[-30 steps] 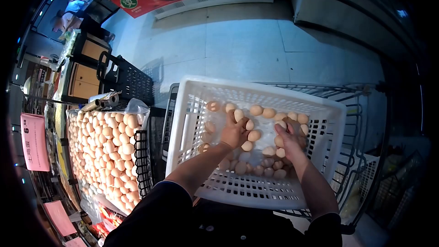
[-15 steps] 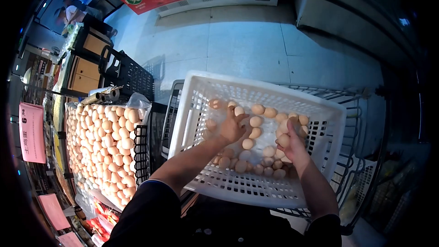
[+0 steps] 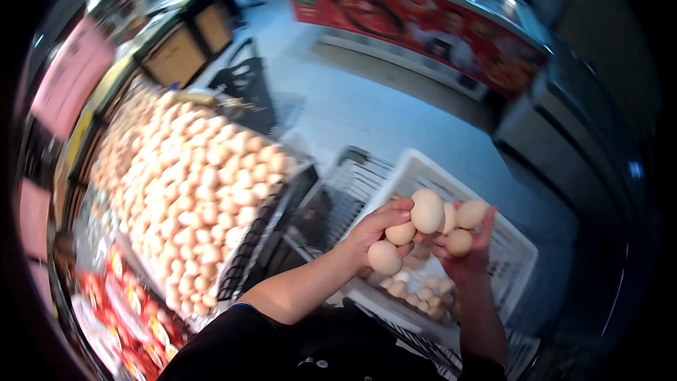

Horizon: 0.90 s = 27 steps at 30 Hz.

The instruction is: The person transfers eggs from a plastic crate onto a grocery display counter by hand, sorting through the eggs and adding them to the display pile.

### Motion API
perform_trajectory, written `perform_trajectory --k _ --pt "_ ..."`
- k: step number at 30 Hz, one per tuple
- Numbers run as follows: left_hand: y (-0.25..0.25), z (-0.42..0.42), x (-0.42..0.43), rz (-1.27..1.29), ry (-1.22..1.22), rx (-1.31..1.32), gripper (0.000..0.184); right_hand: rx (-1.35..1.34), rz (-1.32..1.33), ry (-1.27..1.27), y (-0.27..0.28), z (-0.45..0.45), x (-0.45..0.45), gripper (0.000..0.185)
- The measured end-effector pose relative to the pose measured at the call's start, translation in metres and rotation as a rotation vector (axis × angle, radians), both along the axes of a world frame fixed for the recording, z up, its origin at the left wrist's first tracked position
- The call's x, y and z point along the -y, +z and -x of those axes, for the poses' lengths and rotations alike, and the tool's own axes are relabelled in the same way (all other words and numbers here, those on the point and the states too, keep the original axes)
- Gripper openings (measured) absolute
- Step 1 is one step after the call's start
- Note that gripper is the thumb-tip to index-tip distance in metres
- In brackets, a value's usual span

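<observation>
Both my hands are raised over a white slotted plastic basket (image 3: 509,262), full of eggs. In my left hand (image 3: 365,234) the fingers curl round several eggs, a large pale one (image 3: 427,210) at the fingertips and another (image 3: 384,257) lower in the palm. Close beside it, my right hand (image 3: 462,267) cradles several more, including a pale egg (image 3: 472,214) on top and a browner egg (image 3: 459,243) under it. Loose eggs (image 3: 429,293) lie in the basket below, partly hidden by my hands and forearms.
To my left a large heap of eggs (image 3: 204,176) fills a display bin with a black grille edge. Red-and-white packets (image 3: 134,310) sit nearer me. The basket rests on a metal shopping cart (image 3: 345,194). A red-fronted counter (image 3: 416,25) stands beyond the floor.
My view has swung left, toward the egg heap. My hands have lifted from inside the basket and come together, and my left hand now holds several eggs.
</observation>
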<state>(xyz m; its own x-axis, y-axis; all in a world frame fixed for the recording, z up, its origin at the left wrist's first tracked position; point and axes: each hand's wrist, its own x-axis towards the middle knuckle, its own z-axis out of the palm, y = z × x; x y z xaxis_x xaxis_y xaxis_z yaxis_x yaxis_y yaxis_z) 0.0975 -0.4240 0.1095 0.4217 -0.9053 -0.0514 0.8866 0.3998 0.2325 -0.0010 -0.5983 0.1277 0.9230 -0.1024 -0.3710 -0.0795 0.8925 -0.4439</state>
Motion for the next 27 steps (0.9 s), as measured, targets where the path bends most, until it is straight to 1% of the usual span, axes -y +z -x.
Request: perform_trajectory --k 1,2,3,4,5,6,7,8,9,10,11,12,13,14,15,17,18,21,22,24,25,26,27 --pt "0.005 -0.011 -0.037 0.068 0.046 0.023 0.033 0.073 -0.074 0.093 0.011 -0.016 -0.017 0.063" --pt "0.02 -0.019 -0.078 0.107 0.105 0.063 0.034 0.038 0.05 0.155 0.021 -0.034 -0.041 0.064" --pt "0.028 -0.021 -0.121 0.069 0.266 0.065 0.036 0.026 0.172 0.231 0.029 -0.055 -0.069 0.065" --pt "0.024 -0.025 -0.138 -0.012 0.322 0.094 0.037 0.072 0.259 0.265 0.031 -0.056 -0.076 0.054" --pt "0.016 -0.033 -0.16 -0.093 0.379 0.12 0.038 0.105 0.448 0.324 0.027 -0.067 -0.091 0.048" --pt "0.016 -0.038 -0.208 -0.16 0.568 0.112 0.039 0.172 0.63 0.422 0.025 -0.091 -0.128 0.042" --pt "0.012 -0.046 -0.256 -0.28 0.705 0.141 0.043 0.237 0.823 0.479 0.026 -0.108 -0.158 0.038" --pt "0.016 -0.052 -0.305 -0.498 0.849 0.147 0.045 0.149 0.854 0.637 0.045 -0.125 -0.205 0.04" --pt "0.023 -0.053 -0.348 -0.501 1.009 0.159 0.044 0.339 1.166 0.647 0.043 -0.14 -0.254 0.046" --pt "0.014 -0.042 -0.403 -0.7 1.119 0.179 0.039 0.738 1.575 0.553 0.021 -0.149 -0.302 0.052" --pt "0.017 -0.036 -0.437 -0.752 1.192 0.176 0.036 0.762 1.701 0.612 0.018 -0.154 -0.338 0.055" --pt "0.011 -0.039 -0.475 -0.849 1.298 0.214 0.033 0.728 1.812 0.7 0.021 -0.158 -0.383 0.059" --pt "0.002 -0.044 -0.514 -1.097 1.316 0.337 0.028 0.915 1.944 0.64 0.006 -0.171 -0.42 0.059" --pt "-0.013 -0.049 -0.544 -1.192 1.349 0.39 0.026 0.927 1.965 0.693 0.002 -0.18 -0.452 0.059" --pt "-0.024 -0.055 -0.564 -1.285 1.377 0.447 0.025 0.925 2.007 0.841 0.001 -0.188 -0.478 0.057" --pt "-0.032 -0.065 -0.592 -1.592 1.262 0.542 0.023 1.063 2.121 0.757 -0.02 -0.203 -0.529 0.055" --pt "-0.038 -0.069 -0.596 -1.738 1.184 0.586 0.022 1.072 2.149 0.772 -0.026 -0.207 -0.542 0.054" --pt "-0.058 -0.085 -0.6 -2.043 0.922 0.882 0.022 1.036 2.219 0.845 -0.038 -0.216 -0.569 0.051" --pt "-0.064 -0.09 -0.598 -2.098 0.86 0.967 0.023 1.007 2.228 0.885 -0.038 -0.218 -0.574 0.051" --pt "-0.066 -0.101 -0.59 -2.14 0.737 0.95 0.022 0.972 2.266 0.937 -0.039 -0.217 -0.576 0.055" --pt "-0.064 -0.104 -0.585 -2.165 0.673 0.942 0.022 0.957 2.28 0.908 -0.04 -0.215 -0.577 0.057" --pt "-0.066 -0.105 -0.579 -2.208 0.635 0.999 0.024 0.941 2.29 0.879 -0.041 -0.211 -0.577 0.058" --pt "-0.067 -0.104 -0.574 -2.269 0.642 1.032 0.025 0.922 2.302 0.844 -0.042 -0.208 -0.578 0.06"
